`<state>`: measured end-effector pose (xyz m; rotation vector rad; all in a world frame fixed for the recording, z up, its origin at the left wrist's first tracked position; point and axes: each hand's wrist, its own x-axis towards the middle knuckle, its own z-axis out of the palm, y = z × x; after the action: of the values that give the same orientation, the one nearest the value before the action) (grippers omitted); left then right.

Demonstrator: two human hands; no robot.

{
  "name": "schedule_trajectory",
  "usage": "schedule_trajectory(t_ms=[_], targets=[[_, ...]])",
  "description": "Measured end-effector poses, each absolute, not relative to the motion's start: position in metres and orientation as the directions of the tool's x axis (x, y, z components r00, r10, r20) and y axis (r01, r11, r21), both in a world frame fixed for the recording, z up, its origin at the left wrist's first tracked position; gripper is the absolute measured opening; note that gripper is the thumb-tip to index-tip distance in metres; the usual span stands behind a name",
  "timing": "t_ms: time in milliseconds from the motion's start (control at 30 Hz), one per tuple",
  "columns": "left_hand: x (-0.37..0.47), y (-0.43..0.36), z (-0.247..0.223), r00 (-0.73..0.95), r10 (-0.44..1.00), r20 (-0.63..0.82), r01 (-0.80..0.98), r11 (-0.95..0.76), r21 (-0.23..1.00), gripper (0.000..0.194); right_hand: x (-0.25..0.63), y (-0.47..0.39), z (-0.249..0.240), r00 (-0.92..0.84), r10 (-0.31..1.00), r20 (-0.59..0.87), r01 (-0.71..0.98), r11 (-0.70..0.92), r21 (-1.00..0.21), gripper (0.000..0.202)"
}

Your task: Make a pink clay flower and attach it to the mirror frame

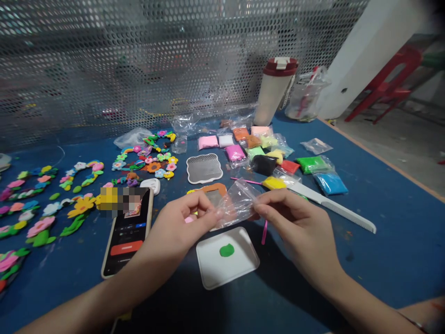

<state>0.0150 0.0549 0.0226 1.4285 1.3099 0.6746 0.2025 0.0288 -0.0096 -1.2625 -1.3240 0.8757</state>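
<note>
Between my two hands a small clear plastic bag (239, 202) is stretched out. My left hand (189, 218) pinches its left side, and my right hand (294, 222) pinches the right side. Just below them, a white tray (215, 273) with rounded corners lies on the table, bearing a flattened piece of green clay (227, 250). Behind the bag, partly hidden by it and my left hand, is a brown-framed mirror (215, 190). A pink stick (264, 233) lies by my right hand.
A phone (127, 241) lies left of my left arm, with colourful clay flower pieces (83, 204) beyond. Several clay packets (266, 162), a white comb (333, 208) and a wavy white-framed mirror (204, 168) lie farther back. A tumbler (276, 93) stands by the perforated metal panel (174, 60).
</note>
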Motion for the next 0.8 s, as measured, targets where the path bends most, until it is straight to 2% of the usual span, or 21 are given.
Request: schedule_trajectory(t_ms=[67,133,200,233,300,333,400,533,667,800], targets=[[0.01,0.058,0.024,0.279,0.938,-0.204,0.396,0.081,0.915,0.032,0.203,0.03,-0.009,0.121,0.976,0.182,0.192,0.157,-0.969,0.009],[0.006,0.061,0.027,0.303,0.941,-0.15,0.431,0.005,0.903,0.028,0.204,0.03,-0.01,0.103,0.971,0.217,0.221,0.19,-0.956,0.008],[0.004,0.064,0.029,0.31,0.947,-0.086,0.47,-0.074,0.879,0.018,0.203,0.029,-0.011,0.006,0.962,0.274,0.276,0.262,-0.925,0.006],[0.004,0.064,0.03,0.333,0.94,-0.079,0.486,-0.1,0.868,0.02,0.203,0.027,-0.012,-0.053,0.955,0.292,0.292,0.295,-0.91,0.005],[0.005,0.065,0.031,0.407,0.905,-0.127,0.503,-0.106,0.858,0.015,0.201,0.025,-0.013,-0.135,0.948,0.29,0.273,0.316,-0.908,0.009],[0.006,0.064,0.03,0.44,0.884,-0.155,0.502,-0.099,0.859,0.012,0.2,0.025,-0.013,-0.148,0.951,0.271,0.246,0.301,-0.921,0.013],[0.007,0.063,0.03,0.462,0.869,-0.176,0.506,-0.095,0.857,0.02,0.199,0.025,-0.013,-0.151,0.964,0.219,0.191,0.246,-0.95,0.016],[0.01,0.061,0.027,0.402,0.904,-0.148,0.515,-0.09,0.852,0.025,0.198,0.029,-0.011,-0.163,0.983,0.083,0.113,0.102,-0.988,0.017],[0.012,0.061,0.02,0.39,0.908,-0.155,0.482,-0.058,0.874,0.023,0.198,0.033,-0.01,-0.23,0.97,-0.08,0.028,-0.076,-0.997,0.007],[0.013,0.059,0.015,0.419,0.899,-0.132,0.5,-0.107,0.86,0.023,0.198,0.031,-0.012,-0.213,0.97,-0.116,-0.012,-0.121,-0.993,0.017]])
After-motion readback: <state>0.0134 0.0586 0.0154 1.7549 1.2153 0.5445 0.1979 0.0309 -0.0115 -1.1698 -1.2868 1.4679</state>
